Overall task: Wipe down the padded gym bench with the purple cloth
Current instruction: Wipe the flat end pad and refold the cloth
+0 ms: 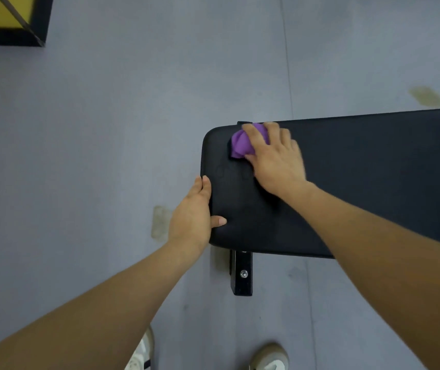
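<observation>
A black padded gym bench (360, 177) stretches from the middle of the view to the right edge. A bunched purple cloth (240, 144) lies on its top near the far left corner. My right hand (275, 156) presses down on the cloth with fingers spread over it. My left hand (192, 217) grips the bench's rounded left end, thumb on the top pad and fingers along the side.
A black metal bench leg (241, 273) with a bolt sticks out below the near edge. Grey floor (93, 129) surrounds the bench. A yellow and black panel (7, 20) lies at the top left. My shoes (268, 356) show at the bottom.
</observation>
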